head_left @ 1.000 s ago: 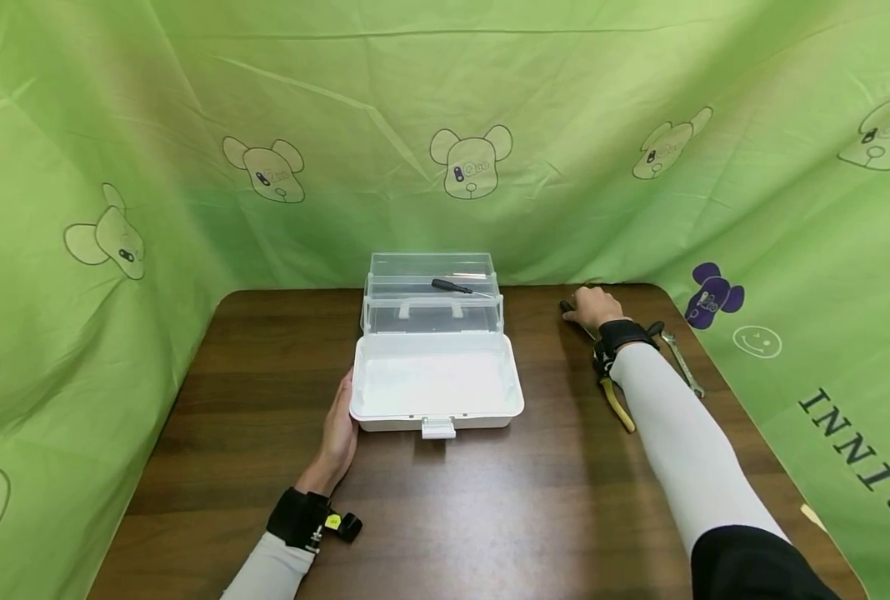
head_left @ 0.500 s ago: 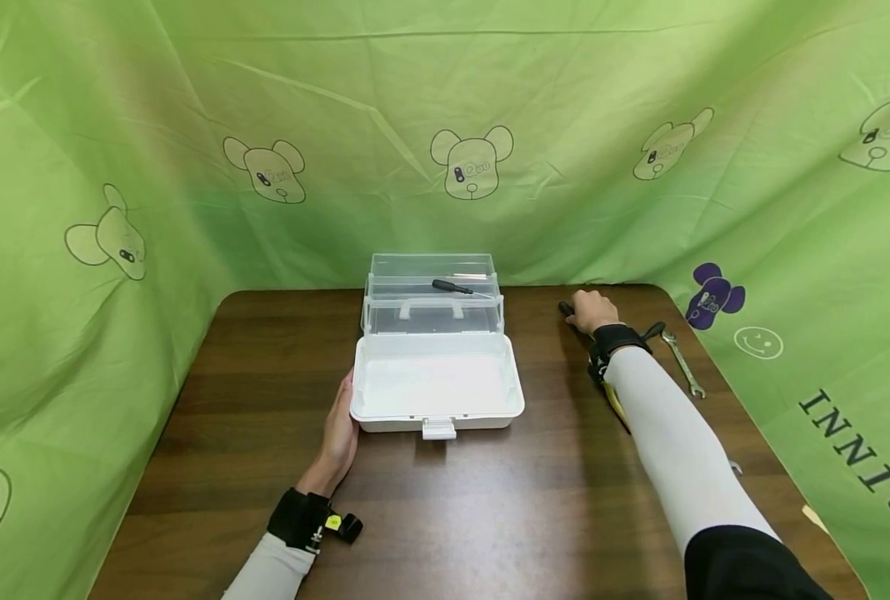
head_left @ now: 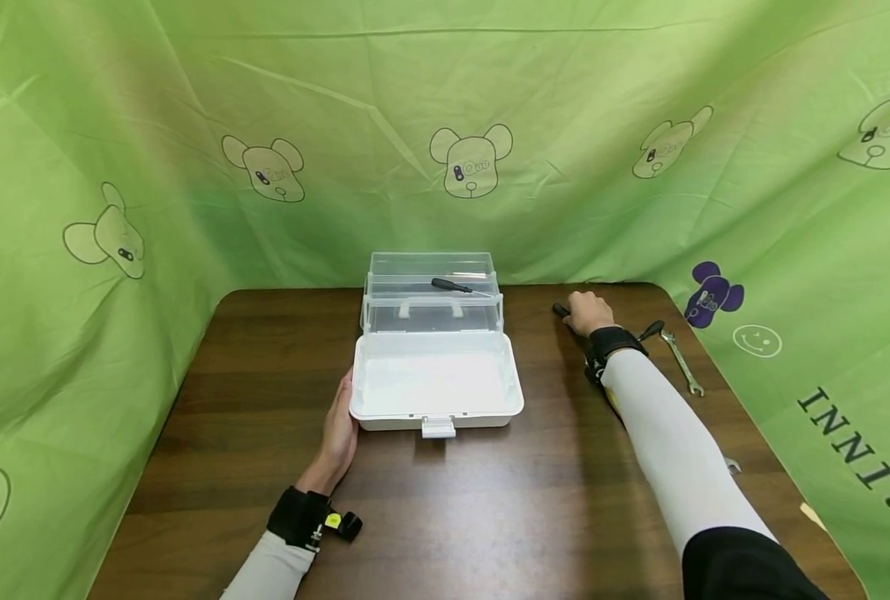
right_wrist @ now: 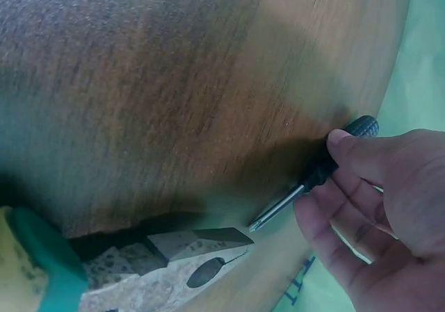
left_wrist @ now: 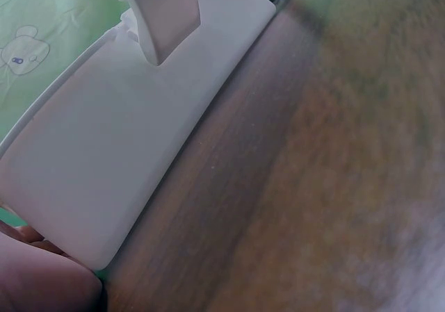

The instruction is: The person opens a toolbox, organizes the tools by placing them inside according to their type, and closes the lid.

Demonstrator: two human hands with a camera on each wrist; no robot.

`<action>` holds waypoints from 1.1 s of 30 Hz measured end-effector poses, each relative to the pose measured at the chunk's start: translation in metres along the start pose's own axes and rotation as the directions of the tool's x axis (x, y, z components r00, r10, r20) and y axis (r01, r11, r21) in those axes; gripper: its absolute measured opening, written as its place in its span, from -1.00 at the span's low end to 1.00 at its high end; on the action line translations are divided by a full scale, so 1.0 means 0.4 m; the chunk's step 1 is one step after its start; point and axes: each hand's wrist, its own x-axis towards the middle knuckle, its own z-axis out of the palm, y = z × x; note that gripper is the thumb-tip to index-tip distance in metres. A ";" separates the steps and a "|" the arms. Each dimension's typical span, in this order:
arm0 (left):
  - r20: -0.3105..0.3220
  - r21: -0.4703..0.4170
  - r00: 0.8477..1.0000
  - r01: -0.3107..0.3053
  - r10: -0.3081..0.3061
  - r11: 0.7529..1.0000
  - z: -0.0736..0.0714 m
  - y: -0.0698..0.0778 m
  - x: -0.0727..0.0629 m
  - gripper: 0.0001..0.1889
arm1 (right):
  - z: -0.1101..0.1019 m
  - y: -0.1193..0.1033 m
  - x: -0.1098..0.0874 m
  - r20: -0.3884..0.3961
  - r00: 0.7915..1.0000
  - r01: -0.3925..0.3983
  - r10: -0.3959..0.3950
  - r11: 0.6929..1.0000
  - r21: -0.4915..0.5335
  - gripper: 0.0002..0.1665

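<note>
My right hand (head_left: pixel 589 313) is at the back right of the table. In the right wrist view its thumb and fingers pinch the black handle of a screwdriver (right_wrist: pixel 363 126), whose metal shaft points toward the pliers (right_wrist: pixel 174 263). At centre stands a white toolbox (head_left: pixel 437 379), its lid up and its clear trays folded out behind. My left hand (head_left: pixel 337 433) rests along the box's left side, fingers extended and partly hidden by it. Another black-handled screwdriver (head_left: pixel 451 286) lies in a clear tray.
A wrench (head_left: pixel 682 364) lies at the right of the table, beside a black handle (head_left: pixel 651 329). Another wrench end (head_left: pixel 732 466) shows past the right sleeve. The pliers are mostly under the right forearm in the head view. A green curtain (head_left: pixel 302 242) surrounds the table.
My right hand has shifted slightly left with the screwdriver in its fingers. The forearm has moved left too, uncovering a wrench end and covering more of the pliers. The left hand stays put.
</note>
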 end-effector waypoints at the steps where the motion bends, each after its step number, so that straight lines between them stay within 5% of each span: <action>1: 0.001 -0.002 1.000 -0.003 0.003 1.000 0.000 0.000 0.000 -0.34 | 0.001 0.000 0.000 0.004 1.000 0.007 -0.007 1.000 -0.003 -0.85; 10: -0.002 0.006 1.000 -0.030 0.030 1.000 0.000 -0.002 0.001 -0.27 | 0.005 -0.004 -0.001 -0.006 0.995 0.096 -0.097 0.994 -0.057 -0.83; 21: 0.015 -0.011 0.999 -0.030 0.030 0.999 0.001 0.002 -0.002 -0.33 | -0.004 -0.002 -0.008 -0.058 0.989 0.136 -0.135 0.991 0.004 -0.85; 33: 0.017 0.003 1.000 -0.025 0.025 1.000 -0.001 0.001 0.003 -0.32 | -0.065 -0.040 -0.025 -0.185 0.941 0.287 -0.284 0.958 -0.010 -0.86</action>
